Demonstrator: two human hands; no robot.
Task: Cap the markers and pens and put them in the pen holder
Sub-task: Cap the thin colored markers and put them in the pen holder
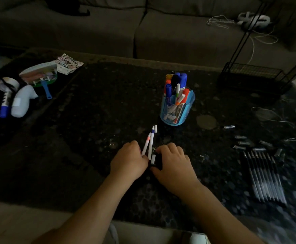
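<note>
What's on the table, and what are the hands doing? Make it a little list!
holder: blue, upright, full of markers
loose markers: two white ones, lying between the hands
pens: black row at right, caps scattered nearby
left hand: at a marker's near end, grip unclear
right hand: fingers curled beside a white cap, grip unclear

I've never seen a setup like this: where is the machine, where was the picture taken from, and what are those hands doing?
No machine here: a person works with bare hands, and the one picture comes from a camera worn on their head, looking down. On the dark table stands a blue pen holder full of markers; a row of pens and loose caps lie to the right. Between the hands lie two white markers and a white cap. The left hand seems to pinch the pink-banded marker at its near end; the right hand curls beside the cap, its grip too dark to judge.
</note>
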